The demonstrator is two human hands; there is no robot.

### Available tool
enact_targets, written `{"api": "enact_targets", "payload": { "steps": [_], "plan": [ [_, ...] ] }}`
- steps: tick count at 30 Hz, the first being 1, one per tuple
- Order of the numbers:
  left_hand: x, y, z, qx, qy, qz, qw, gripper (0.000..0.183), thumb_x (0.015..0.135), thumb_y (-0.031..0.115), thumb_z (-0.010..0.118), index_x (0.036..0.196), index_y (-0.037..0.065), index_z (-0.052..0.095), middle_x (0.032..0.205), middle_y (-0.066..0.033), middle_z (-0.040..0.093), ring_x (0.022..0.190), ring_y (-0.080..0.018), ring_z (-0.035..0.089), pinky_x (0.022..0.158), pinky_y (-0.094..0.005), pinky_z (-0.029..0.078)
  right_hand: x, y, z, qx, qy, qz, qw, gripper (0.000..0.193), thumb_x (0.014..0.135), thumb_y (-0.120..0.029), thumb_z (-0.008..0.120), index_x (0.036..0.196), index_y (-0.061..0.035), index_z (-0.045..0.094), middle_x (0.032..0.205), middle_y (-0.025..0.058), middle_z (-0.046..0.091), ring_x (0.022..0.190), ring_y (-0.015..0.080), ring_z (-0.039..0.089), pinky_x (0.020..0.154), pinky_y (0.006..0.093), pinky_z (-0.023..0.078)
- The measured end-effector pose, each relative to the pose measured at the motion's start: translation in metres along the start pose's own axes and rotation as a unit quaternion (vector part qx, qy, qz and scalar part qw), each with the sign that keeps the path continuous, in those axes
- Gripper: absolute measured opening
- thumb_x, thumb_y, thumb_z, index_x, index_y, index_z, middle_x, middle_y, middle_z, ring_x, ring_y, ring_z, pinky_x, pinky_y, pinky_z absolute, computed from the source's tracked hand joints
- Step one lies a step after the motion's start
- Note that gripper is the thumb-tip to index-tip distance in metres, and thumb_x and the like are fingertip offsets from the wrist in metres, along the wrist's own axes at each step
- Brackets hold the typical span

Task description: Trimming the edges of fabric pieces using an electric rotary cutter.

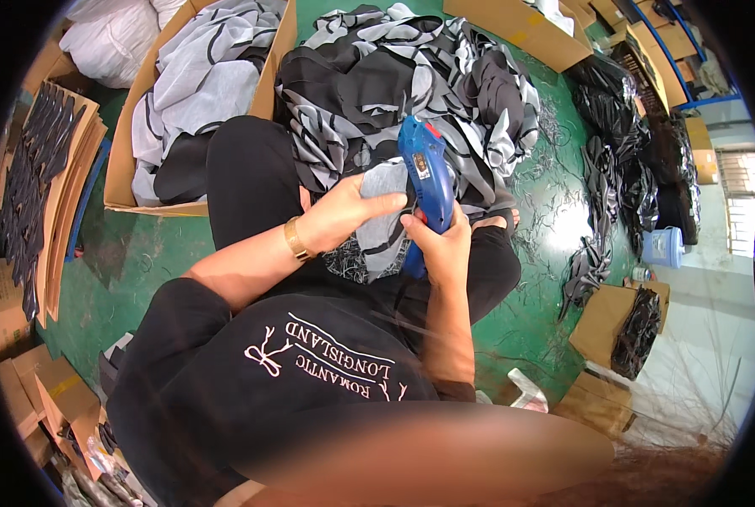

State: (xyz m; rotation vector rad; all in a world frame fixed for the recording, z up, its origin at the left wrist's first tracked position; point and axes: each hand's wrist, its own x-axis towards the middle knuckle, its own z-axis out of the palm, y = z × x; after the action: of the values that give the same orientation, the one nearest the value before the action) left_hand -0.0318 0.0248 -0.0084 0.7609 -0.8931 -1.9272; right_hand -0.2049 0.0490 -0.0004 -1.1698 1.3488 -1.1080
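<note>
The left hand (341,217) pinches grey cloth (383,180); the right hand (447,243) is closed around a blue tool (432,188), its far fingers apparently hidden.

Blue-and-red tool (431,182), black-striped grey fabric (380,232)

Just behind my left grip (339,218) I wear a gold wristband (295,238), farther back a black short-sleeved shirt (200,389) with white print (340,348).

Under me the floor (525,334) is green, and light makes a white shine (568,221) on it at my right. On this side I also see a pale wall (716,291), a bright window (746,182) with bars and a blue shelf frame (710,102).
</note>
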Motion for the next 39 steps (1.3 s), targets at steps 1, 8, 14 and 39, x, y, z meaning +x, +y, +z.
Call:
{"api": "enact_targets", "payload": {
  "steps": [1,8,14,39],
  "plan": [
    [0.004,0.000,-0.002,-0.029,0.006,-0.004,1.000,0.031,0.086,0.011,0.064,0.115,0.002,0.058,0.107,-0.0032,0.064,0.095,-0.0108,0.060,0.086,-0.0282,0.047,-0.001,-0.001,0.000,-0.001,-0.005,0.000,1.000,0.033,0.069,-0.005,0.075,0.096,0.0015,0.057,0.077,0.0025,0.059,0.066,0.0100,0.056,0.061,0.0226,0.045],
    [0.019,0.015,-0.021,-0.107,0.002,0.000,0.994,0.027,0.086,0.011,0.066,0.112,0.004,0.060,0.102,-0.0023,0.065,0.089,-0.0119,0.062,0.080,-0.0280,0.050,-0.023,0.015,-0.040,0.219,-0.103,0.073,0.968,0.038,0.072,-0.022,0.070,0.094,0.0026,0.051,0.067,0.0063,0.051,0.057,0.0158,0.050,0.057,0.0280,0.044],
    [0.023,0.027,-0.024,-0.149,-0.045,-0.019,0.988,0.027,0.085,0.012,0.066,0.110,0.005,0.061,0.102,-0.0026,0.066,0.092,-0.0131,0.063,0.083,-0.0293,0.050,-0.044,0.034,-0.053,0.190,-0.174,0.160,0.953,0.039,0.064,-0.020,0.073,0.089,0.0018,0.052,0.063,0.0080,0.050,0.055,0.0171,0.051,0.052,0.0281,0.044],
    [0.012,0.021,-0.012,-0.161,-0.043,-0.056,0.984,0.030,0.087,0.013,0.063,0.115,0.004,0.059,0.107,-0.0036,0.065,0.096,-0.0136,0.062,0.087,-0.0293,0.048,-0.034,0.028,-0.039,0.366,-0.169,0.152,0.903,0.033,0.066,-0.015,0.067,0.090,-0.0021,0.049,0.063,0.0020,0.039,0.055,0.0130,0.040,0.046,0.0253,0.038]
  ]
}}
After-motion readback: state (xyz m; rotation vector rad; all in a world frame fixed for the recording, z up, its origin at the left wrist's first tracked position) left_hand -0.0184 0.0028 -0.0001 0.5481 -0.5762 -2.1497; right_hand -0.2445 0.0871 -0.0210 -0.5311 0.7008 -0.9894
